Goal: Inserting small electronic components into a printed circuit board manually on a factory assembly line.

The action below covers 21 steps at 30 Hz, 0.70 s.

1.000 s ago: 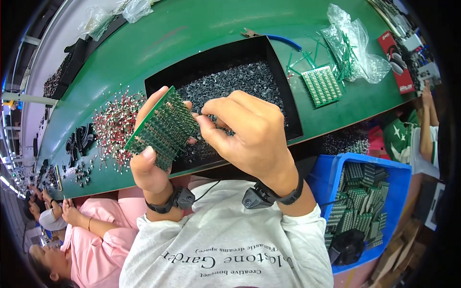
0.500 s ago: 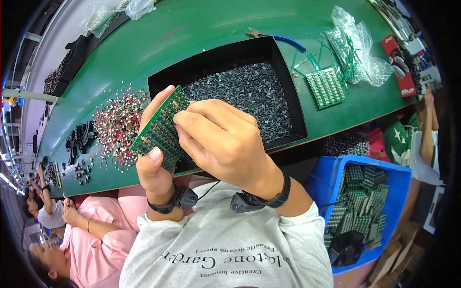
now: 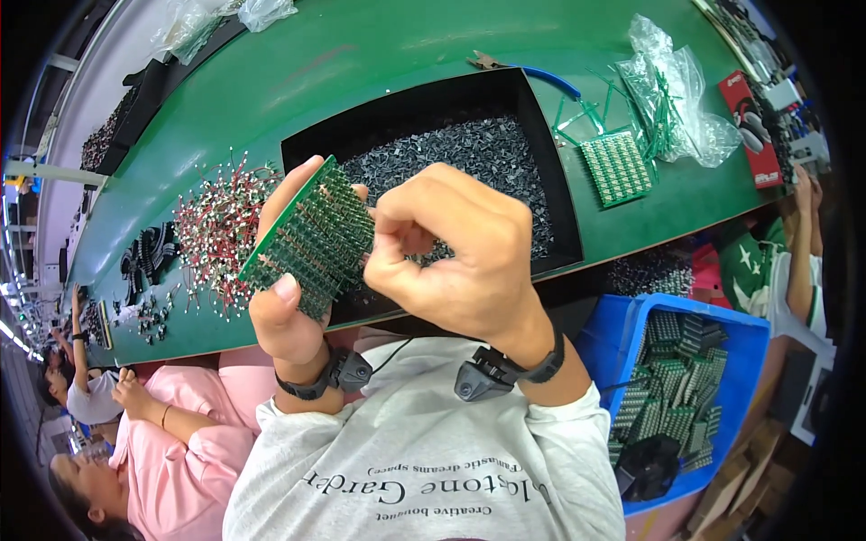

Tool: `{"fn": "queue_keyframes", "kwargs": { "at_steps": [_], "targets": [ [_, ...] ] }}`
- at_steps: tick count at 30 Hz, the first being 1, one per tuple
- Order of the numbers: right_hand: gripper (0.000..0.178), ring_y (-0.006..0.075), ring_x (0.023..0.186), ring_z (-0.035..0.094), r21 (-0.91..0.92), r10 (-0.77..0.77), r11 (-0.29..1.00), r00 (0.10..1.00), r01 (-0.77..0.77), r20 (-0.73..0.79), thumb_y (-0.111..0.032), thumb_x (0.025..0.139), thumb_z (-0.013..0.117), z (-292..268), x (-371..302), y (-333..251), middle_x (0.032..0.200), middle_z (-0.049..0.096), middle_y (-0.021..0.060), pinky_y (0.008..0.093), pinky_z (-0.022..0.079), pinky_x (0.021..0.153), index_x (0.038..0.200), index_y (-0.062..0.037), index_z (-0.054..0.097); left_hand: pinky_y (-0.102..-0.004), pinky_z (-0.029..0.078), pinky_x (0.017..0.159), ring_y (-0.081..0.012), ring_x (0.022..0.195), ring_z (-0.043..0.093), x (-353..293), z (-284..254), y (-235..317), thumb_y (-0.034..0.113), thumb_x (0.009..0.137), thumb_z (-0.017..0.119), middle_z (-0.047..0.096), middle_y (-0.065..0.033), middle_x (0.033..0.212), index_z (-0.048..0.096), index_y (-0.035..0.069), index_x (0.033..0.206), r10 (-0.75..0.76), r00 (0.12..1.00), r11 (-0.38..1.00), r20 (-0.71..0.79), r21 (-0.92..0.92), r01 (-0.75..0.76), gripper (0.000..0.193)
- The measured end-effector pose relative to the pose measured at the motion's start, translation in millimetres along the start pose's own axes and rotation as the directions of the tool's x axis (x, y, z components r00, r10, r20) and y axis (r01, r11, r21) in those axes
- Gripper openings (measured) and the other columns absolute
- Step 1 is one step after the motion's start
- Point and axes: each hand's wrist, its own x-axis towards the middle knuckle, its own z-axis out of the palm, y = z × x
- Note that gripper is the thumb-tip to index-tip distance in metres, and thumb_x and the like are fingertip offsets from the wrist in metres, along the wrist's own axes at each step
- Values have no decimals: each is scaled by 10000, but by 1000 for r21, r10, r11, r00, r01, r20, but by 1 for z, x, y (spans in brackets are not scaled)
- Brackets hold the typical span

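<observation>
Now, green circuit board [image 3: 311,239] held tilted, clasped in left hand [image 3: 290,335] over near-left part of black tray [image 3: 554,171]. Right hand [image 3: 469,248] curled close beside board's right edge; whether anything is pinched cannot be told. Small dark pieces [image 3: 451,149] heaped in tray; red-wired parts [image 3: 221,239] piled leftward on green surface [image 3: 379,45].

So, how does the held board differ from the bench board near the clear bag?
Pose: the held board is tilted in the left hand; the bench board lies on the table.
Look: the held board's visible face is mostly dark green; the bench board's shows pale rows.
Shared: green edges, rowed parts.
</observation>
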Motion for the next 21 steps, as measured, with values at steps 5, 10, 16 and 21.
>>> {"fn": "queue_keyframes", "kwargs": {
  "at_steps": [5, 10, 16, 21],
  "targets": [
    [164, 133, 549, 603, -139, 104, 987, 982, -82, 157, 31, 699, 795, -10, -3, 4, 694, 628, 59, 250, 479, 494, 802, -28, 682, -425, 505, 1029, -317, 1144, 650, 1, 1, 2, 480, 698, 625, 604, -279, 1304, 364, -62, 1507, -32, 999, 999, 0, -18, 32, 1008],
    [164, 187, 606, 647, -86, -59, 995, 997, 55, -45, 7, 718, 807, 10, -2, 1, 764, 648, 89, 290, 510, 509, 849, -26, 715, -409, 457, 1073, -319, 1206, 606, 1, -2, -1, 475, 708, 591, 591, -251, 1308, 377, -119, 1481, 21, 1000, 999, 10, 49, -22, 998],
    [176, 200, 604, 644, -42, -18, 999, 1000, 17, -22, 46, 722, 774, 17, -5, 4, 786, 643, 97, 294, 513, 511, 869, -16, 700, -392, 427, 1089, -301, 1240, 580, -4, 2, 0, 480, 694, 603, 581, -233, 1325, 388, -117, 1475, 7, 1000, 995, -11, 98, -5, 1006],
    [153, 163, 578, 620, -95, -55, 994, 998, 52, -34, 66, 695, 742, 15, -1, 0, 739, 619, 70, 288, 499, 490, 796, -19, 664, -423, 450, 1075, -331, 1209, 603, -3, 3, 1, 479, 699, 598, 589, -264, 1317, 382, -112, 1480, 27, 1000, 997, -16, 73, -26, 1003]
  ]
}}
